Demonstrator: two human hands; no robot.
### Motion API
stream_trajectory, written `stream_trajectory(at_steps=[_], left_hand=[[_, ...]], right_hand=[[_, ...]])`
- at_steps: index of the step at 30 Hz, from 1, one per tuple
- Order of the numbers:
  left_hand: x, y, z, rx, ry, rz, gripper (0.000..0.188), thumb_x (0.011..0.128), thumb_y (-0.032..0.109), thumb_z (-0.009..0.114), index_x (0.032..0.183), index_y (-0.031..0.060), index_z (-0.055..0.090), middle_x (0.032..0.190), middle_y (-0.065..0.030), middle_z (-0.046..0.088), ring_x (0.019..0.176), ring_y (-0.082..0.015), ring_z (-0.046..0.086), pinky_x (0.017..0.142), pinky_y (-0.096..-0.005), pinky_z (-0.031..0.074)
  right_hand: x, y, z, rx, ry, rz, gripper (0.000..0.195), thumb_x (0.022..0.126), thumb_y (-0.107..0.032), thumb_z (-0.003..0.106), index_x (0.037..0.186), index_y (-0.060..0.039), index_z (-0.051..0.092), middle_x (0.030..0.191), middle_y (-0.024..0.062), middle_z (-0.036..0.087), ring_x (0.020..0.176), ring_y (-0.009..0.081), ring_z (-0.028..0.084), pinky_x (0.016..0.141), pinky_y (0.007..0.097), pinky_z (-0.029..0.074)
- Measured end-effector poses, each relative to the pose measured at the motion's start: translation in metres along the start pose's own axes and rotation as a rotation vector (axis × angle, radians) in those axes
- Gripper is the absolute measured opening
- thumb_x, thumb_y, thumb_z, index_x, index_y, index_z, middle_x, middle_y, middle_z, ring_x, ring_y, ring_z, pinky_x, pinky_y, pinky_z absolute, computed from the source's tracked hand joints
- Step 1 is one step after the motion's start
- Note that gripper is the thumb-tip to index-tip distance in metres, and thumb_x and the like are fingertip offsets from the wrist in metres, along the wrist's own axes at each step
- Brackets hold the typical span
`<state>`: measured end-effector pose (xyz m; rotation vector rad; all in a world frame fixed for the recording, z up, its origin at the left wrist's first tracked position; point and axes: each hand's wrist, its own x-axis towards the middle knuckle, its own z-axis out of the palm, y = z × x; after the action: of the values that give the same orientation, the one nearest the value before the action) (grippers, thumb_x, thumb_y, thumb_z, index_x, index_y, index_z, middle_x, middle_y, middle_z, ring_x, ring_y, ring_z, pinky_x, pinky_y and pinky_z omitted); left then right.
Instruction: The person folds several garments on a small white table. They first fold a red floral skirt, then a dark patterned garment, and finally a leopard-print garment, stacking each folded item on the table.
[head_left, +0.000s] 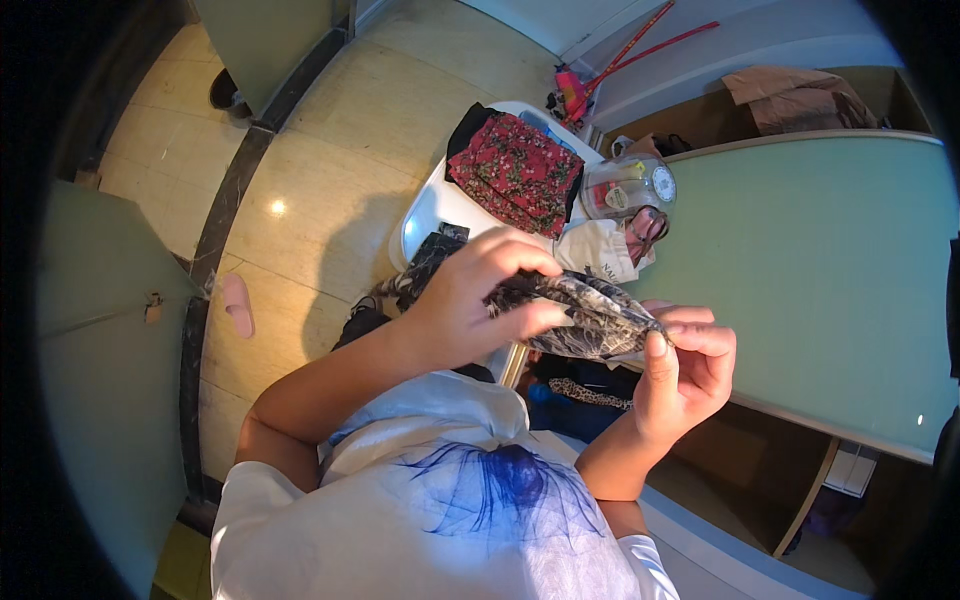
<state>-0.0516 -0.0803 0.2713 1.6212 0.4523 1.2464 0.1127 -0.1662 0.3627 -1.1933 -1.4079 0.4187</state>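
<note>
A dark garment with a grey and cream pattern is stretched between my two hands in front of my chest. My left hand holds its left part, with the fingers along the upper edge and the thumb across the front. The thumb looks slightly blurred. At the other end, my right hand pinches a gathered edge between thumb and fingers. More dark patterned cloth shows beyond my left hand, over the white table's near side; whether it belongs to the same garment is hidden.
On the white table lie folded red floral cloth, a clear plastic container and a cream cloth bag. A green-topped cabinet stands right, clothes below. A pink slipper lies on the tiled floor.
</note>
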Motion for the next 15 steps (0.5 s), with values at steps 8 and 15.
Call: stream_trajectory(at_steps=[8,15], left_hand=[[-0.008,-0.017,0.001,0.094,-0.053,0.148,0.033,0.07,0.012,0.082,0.094,0.0074,0.061,0.101,-0.0101,0.062,0.089,-0.0249,0.06,0.077,-0.0362,0.048],[-0.01,-0.003,-0.013,-0.13,-0.157,-0.064,0.025,0.078,0.011,0.077,0.088,0.0042,0.055,0.089,-0.0106,0.065,0.082,-0.023,0.063,0.074,-0.0333,0.048]], right_hand=[[-0.002,0.004,-0.001,0.043,-0.017,-0.018,0.021,0.081,0.005,0.071,0.09,0.0005,0.052,0.086,0.0161,0.062,0.082,0.0236,0.063,0.075,0.0339,0.051],[-0.003,0.007,-0.005,0.028,-0.033,-0.035,0.022,0.08,0.006,0.07,0.09,0.0005,0.052,0.085,0.0159,0.062,0.078,0.0237,0.061,0.074,0.0351,0.051]])
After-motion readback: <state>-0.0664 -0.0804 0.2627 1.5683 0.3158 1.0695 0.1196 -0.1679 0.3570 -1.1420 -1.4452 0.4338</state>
